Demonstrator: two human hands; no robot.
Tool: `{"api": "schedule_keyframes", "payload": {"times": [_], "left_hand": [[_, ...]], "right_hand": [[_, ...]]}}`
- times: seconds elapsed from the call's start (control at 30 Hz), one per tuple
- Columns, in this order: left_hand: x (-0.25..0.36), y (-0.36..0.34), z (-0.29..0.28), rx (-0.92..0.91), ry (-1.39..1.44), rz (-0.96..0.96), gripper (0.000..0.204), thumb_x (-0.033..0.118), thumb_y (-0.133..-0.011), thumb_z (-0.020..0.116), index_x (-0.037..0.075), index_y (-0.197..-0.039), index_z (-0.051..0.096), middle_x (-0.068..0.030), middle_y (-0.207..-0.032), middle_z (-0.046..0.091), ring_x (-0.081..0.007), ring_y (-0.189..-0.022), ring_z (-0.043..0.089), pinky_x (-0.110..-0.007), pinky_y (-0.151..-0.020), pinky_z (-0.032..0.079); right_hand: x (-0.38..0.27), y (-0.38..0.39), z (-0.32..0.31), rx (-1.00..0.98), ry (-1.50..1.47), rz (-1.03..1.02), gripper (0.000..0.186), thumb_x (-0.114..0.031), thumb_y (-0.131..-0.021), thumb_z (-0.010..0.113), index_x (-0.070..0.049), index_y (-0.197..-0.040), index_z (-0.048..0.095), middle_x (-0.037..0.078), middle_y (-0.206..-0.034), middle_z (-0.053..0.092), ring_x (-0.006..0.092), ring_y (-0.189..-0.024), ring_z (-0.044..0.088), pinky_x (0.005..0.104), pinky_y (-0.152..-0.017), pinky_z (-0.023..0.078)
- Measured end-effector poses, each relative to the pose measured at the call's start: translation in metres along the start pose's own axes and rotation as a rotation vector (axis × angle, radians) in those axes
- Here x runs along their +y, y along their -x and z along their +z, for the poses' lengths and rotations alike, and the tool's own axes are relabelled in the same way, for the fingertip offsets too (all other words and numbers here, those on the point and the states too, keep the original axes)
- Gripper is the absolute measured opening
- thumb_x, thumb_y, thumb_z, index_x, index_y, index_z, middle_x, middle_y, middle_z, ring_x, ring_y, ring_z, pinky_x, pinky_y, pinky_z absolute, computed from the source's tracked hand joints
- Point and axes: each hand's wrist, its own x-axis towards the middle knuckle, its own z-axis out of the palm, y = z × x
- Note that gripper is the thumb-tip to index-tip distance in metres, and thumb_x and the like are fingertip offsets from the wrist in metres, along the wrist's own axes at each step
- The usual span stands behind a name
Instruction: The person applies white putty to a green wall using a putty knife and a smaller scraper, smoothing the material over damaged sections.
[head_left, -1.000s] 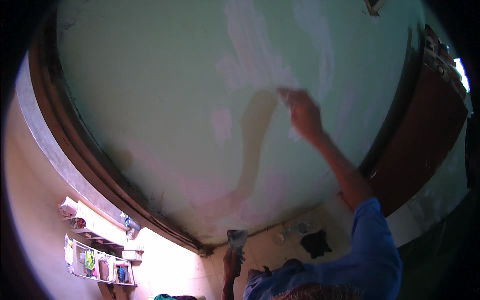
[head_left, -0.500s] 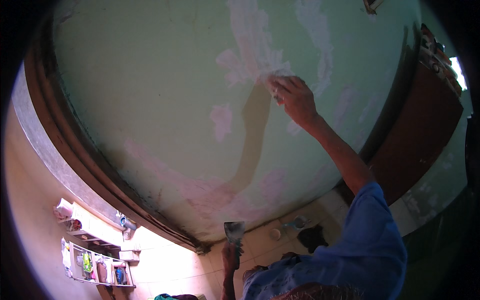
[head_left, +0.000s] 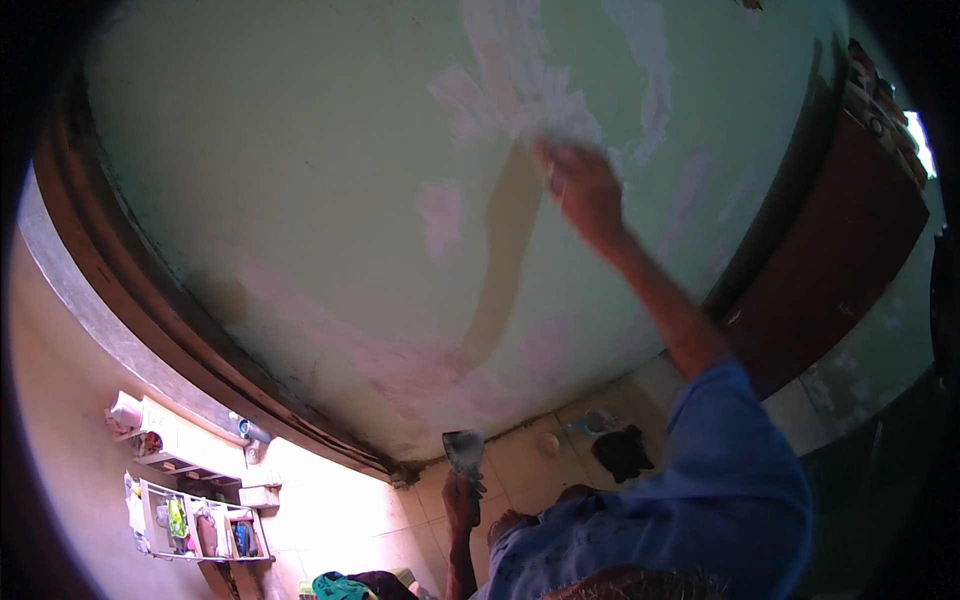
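Observation:
My right hand is raised against the pale green wall, at the lower end of a long whitish putty patch. Motion blurs its fingers, which are closed together; what they hold cannot be made out. Low in the view, my left hand grips a putty knife by its handle. The knife's wide blade points up, with greyish-white putty on it. Other pinkish-white patches mark the wall, among them a small one left of my right arm's shadow.
On the tiled floor below the wall are a small round cup, a light-coloured container and a dark cloth-like thing. A brown wooden frame borders the wall at left. Shelves with goods stand lower left; a dark brown panel at right.
My right hand has shifted slightly along the wall and is more blurred. The whitish smear by its fingers reaches a little farther right. The left hand, with the putty knife, is slightly higher and farther left.

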Motion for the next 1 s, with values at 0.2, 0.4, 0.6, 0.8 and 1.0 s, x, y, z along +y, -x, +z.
{"api": "schedule_keyframes", "payload": {"times": [0.2, 0.4, 0.6, 0.8, 1.0], "left_hand": [[0.019, -0.006, 0.001, -0.043, 0.002, 0.010, 0.035, 0.031, -0.103, 0.044, 0.000, -0.108, 0.060, -0.0095, -0.089, 0.067, -0.0125, -0.068, 0.062, -0.028, -0.057, 0.049], [0.018, -0.006, -0.011, 0.015, -0.047, 0.071, 0.033, 0.028, -0.103, 0.044, 0.000, -0.109, 0.059, -0.0093, -0.090, 0.067, -0.0123, -0.067, 0.062, -0.027, -0.058, 0.048], [0.009, 0.000, -0.007, 0.147, 0.037, -0.003, 0.031, 0.026, -0.103, 0.044, 0.000, -0.109, 0.059, -0.0099, -0.091, 0.068, -0.0129, -0.067, 0.062, -0.029, -0.059, 0.049], [-0.012, 0.003, -0.011, 0.175, 0.064, 0.025, 0.030, 0.026, -0.103, 0.043, 0.000, -0.111, 0.058, -0.0102, -0.091, 0.068, -0.0139, -0.067, 0.062, -0.029, -0.059, 0.050], [-0.005, 0.013, -0.032, 0.193, 0.051, 0.020, 0.031, 0.027, -0.103, 0.044, 0.001, -0.111, 0.058, -0.0107, -0.092, 0.068, -0.0142, -0.067, 0.063, -0.029, -0.059, 0.050]], "right_hand": [[-0.007, 0.021, -0.030, -0.037, -0.160, 0.048, 0.044, -0.003, -0.084, 0.061, -0.018, -0.125, 0.066, 0.004, -0.116, 0.069, 0.0243, -0.100, 0.064, 0.0381, -0.092, 0.051], [-0.006, -0.232, -0.093, 0.106, -0.022, -0.293, 0.031, -0.007, -0.090, 0.055, -0.007, -0.119, 0.066, 0.009, -0.119, 0.067, 0.0287, -0.113, 0.060, 0.0407, -0.098, 0.048], [-0.044, -0.202, -0.049, -0.237, 0.110, -0.088, 0.040, -0.016, -0.086, 0.063, -0.019, -0.126, 0.066, 0.005, -0.111, 0.069, 0.0250, -0.100, 0.062, 0.0378, -0.087, 0.052], [-0.046, -0.039, -0.012, -0.128, 0.064, -0.337, 0.064, -0.034, -0.064, 0.081, -0.013, -0.122, 0.063, -0.001, -0.112, 0.059, 0.0219, -0.104, 0.053, 0.0415, -0.089, 0.047], [-0.064, -0.202, -0.065, -0.305, 0.003, -0.021, 0.041, -0.015, -0.081, 0.067, -0.019, -0.121, 0.067, -0.001, -0.115, 0.068, 0.0221, -0.105, 0.061, 0.0365, -0.085, 0.052]]}}
